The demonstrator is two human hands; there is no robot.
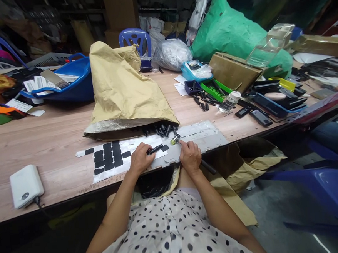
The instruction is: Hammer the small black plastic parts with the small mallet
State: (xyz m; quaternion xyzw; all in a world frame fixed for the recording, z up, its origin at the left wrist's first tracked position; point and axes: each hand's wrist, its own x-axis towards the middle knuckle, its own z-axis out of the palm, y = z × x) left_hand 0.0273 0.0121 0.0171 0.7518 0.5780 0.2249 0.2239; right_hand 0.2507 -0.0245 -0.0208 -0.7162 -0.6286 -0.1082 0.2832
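My left hand is closed on a slim black pen-like part, which it holds low over the grey board. Wrapped round the handle of a small hammer is my right hand; the hammer's head, metal with a yellowish face, is just right of the black part's tip. Beside my left hand lies a white sheet with several rounded black pads on it. More black parts spill from the mouth of a large brown paper bag.
A white power bank with a cable lies at left. Behind it is a blue basket of boxes. At right are a green tray, a clear bottle and a cardboard box. An open bag hangs below the table edge.
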